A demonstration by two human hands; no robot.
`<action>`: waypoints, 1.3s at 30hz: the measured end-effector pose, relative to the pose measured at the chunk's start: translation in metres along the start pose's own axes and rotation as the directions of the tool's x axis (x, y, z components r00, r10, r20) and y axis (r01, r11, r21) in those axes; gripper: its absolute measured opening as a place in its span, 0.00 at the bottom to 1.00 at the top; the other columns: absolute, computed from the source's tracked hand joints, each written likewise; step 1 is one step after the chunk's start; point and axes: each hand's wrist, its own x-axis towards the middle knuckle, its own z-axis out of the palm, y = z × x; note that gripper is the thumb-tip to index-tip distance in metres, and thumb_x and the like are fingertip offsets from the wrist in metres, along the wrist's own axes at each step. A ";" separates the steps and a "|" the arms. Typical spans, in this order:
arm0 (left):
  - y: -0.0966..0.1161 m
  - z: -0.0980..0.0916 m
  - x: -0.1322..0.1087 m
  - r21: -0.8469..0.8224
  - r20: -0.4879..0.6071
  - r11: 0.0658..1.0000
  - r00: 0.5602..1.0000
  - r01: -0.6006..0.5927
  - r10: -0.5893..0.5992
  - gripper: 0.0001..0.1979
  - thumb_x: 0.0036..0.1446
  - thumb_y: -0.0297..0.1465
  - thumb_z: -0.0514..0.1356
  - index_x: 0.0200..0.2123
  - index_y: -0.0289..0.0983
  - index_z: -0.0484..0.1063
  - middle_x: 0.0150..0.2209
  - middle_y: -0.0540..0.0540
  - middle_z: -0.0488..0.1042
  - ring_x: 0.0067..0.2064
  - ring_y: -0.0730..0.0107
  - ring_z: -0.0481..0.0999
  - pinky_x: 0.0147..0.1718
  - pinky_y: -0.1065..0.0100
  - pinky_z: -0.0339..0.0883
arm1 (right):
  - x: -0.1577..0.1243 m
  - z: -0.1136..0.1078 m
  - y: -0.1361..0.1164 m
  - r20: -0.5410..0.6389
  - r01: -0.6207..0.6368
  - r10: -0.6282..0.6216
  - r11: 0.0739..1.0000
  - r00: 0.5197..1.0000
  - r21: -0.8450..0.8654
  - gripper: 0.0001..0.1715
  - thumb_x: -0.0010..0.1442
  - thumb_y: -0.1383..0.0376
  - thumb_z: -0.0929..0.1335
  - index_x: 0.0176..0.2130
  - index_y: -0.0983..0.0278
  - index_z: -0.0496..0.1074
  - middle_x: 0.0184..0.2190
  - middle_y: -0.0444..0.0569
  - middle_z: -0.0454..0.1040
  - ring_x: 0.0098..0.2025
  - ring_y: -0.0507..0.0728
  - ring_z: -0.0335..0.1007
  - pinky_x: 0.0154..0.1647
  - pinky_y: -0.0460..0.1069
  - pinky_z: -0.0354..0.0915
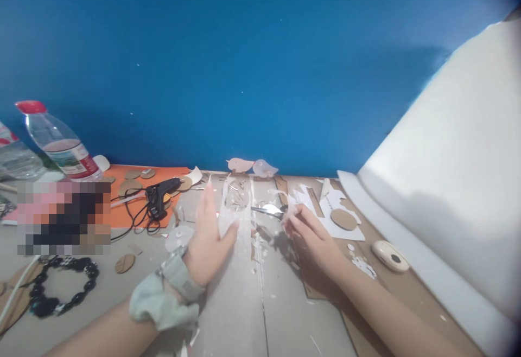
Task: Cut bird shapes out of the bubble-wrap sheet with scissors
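The left hand point(211, 237) is spread, its fingers pointed forward and its thumb stretched out to the right; nothing is seen gripped in it. The translucent sheet point(234, 275) is overlapped by that thumb, and its upper part is found just right of the left fingers; whether it is pressed down cannot be told. A rounded outline is seen in the sheet, ahead of the thumb tip.

The fingers of the right hand point(307, 232) are drawn together, and a pale piece point(290, 206) is held at their tips. A metal tool point(268, 210) is pointed from those fingertips toward the sheet; its near end is hidden, so whether it too is gripped cannot be told.

Two bird cutouts, one pink point(240, 165) and one whitish point(265, 169), are stood beyond the fingers of both hands. To the left of the left fingers, a glue gun point(157, 199) is laid on an orange sheet point(118, 173), with a bottle point(69, 153) farther out. Right of the right fingers, a cardboard disc point(343, 219) is rested on white paper point(354, 234).
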 end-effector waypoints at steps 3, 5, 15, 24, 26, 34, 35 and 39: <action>0.000 0.006 -0.016 0.110 0.034 0.963 0.969 -0.246 0.243 0.36 0.55 0.32 0.55 0.62 0.40 0.40 0.64 0.40 0.45 0.65 0.56 0.43 0.61 0.51 0.38 | -0.009 0.005 -0.007 0.220 -0.059 0.032 0.991 0.975 0.116 0.13 0.64 0.57 0.55 0.33 0.60 0.61 0.29 0.42 0.66 0.32 0.53 0.64 0.36 0.49 0.60; 0.000 0.008 -0.023 0.035 0.147 0.974 0.965 -0.225 0.218 0.32 0.56 0.34 0.56 0.61 0.40 0.46 0.60 0.40 0.55 0.62 0.57 0.53 0.58 0.54 0.48 | -0.013 0.009 -0.009 0.311 -0.051 0.008 0.990 0.950 0.130 0.13 0.64 0.58 0.56 0.32 0.61 0.61 0.28 0.42 0.65 0.33 0.52 0.63 0.38 0.49 0.58; -0.007 0.018 -0.025 -0.144 0.281 0.990 0.959 0.003 0.038 0.16 0.59 0.34 0.54 0.50 0.39 0.61 0.45 0.45 0.70 0.46 0.67 0.69 0.46 0.66 0.62 | -0.009 0.016 0.000 0.382 0.001 -0.006 1.000 0.924 0.014 0.12 0.63 0.61 0.57 0.29 0.62 0.59 0.26 0.42 0.62 0.30 0.52 0.59 0.33 0.47 0.56; -0.003 0.019 -0.019 -0.100 0.421 0.991 0.906 0.088 -0.038 0.13 0.62 0.33 0.48 0.33 0.37 0.70 0.31 0.50 0.74 0.35 0.72 0.72 0.37 0.71 0.62 | -0.007 0.015 0.002 0.436 0.018 0.003 0.999 0.900 -0.045 0.12 0.63 0.62 0.55 0.29 0.62 0.56 0.25 0.41 0.59 0.28 0.51 0.57 0.31 0.47 0.55; -0.003 0.019 -0.019 -0.116 0.392 0.984 0.917 0.133 -0.078 0.12 0.62 0.33 0.48 0.32 0.37 0.70 0.30 0.50 0.73 0.34 0.72 0.71 0.37 0.71 0.62 | -0.006 0.014 0.002 0.440 0.025 0.002 0.998 0.898 -0.056 0.12 0.63 0.62 0.55 0.28 0.62 0.56 0.25 0.41 0.59 0.29 0.51 0.56 0.31 0.47 0.55; -0.008 0.015 -0.016 -0.095 0.155 0.966 0.963 0.239 -0.222 0.13 0.63 0.35 0.45 0.32 0.38 0.66 0.28 0.50 0.71 0.33 0.71 0.70 0.35 0.69 0.63 | -0.006 0.013 0.003 0.458 0.051 -0.014 0.996 0.889 -0.068 0.13 0.63 0.64 0.54 0.27 0.62 0.54 0.25 0.41 0.59 0.29 0.50 0.57 0.31 0.46 0.55; -0.008 0.015 -0.016 -0.081 0.146 0.970 0.966 0.227 -0.214 0.12 0.62 0.35 0.45 0.34 0.38 0.67 0.31 0.49 0.72 0.36 0.69 0.71 0.37 0.68 0.64 | -0.006 0.013 0.004 0.454 0.059 -0.023 0.996 0.891 -0.065 0.13 0.63 0.64 0.54 0.27 0.62 0.55 0.25 0.41 0.59 0.29 0.50 0.57 0.31 0.46 0.55; -0.005 0.017 -0.022 0.024 0.210 0.997 0.975 -0.075 0.069 0.16 0.58 0.30 0.52 0.50 0.40 0.62 0.52 0.44 0.65 0.55 0.63 0.62 0.54 0.60 0.54 | -0.006 0.015 0.006 0.428 0.065 -0.019 0.994 0.904 -0.092 0.14 0.63 0.61 0.55 0.26 0.62 0.55 0.24 0.41 0.60 0.27 0.50 0.56 0.29 0.46 0.54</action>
